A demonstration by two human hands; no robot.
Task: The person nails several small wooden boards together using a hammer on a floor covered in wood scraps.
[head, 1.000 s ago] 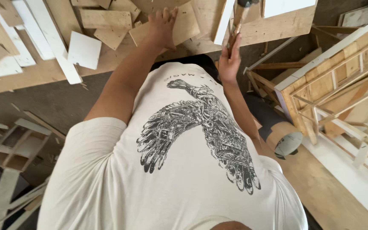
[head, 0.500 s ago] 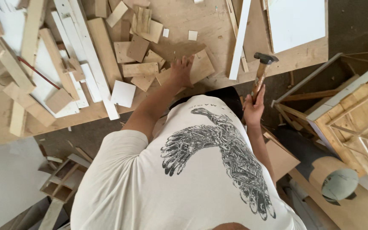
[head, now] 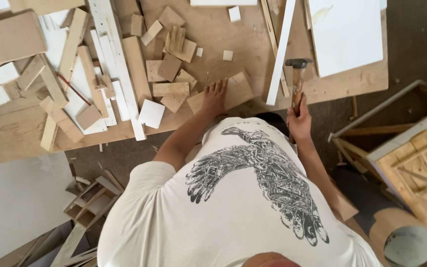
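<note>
Head view: left hand (head: 214,99) lies flat, fingers (head: 218,87) spread, on a wood block (head: 235,91) at the worktop (head: 213,34) edge. Right hand (head: 300,121), fingers wrapped, grips a hammer (head: 297,79) upright beside a white strip (head: 280,54). Wood scraps (head: 166,66) lie near.

left hand (head: 215,97) rests on a board piece (head: 233,91) on the workbench (head: 213,34); hammer (head: 297,79) in right hand (head: 300,121) just right
</note>
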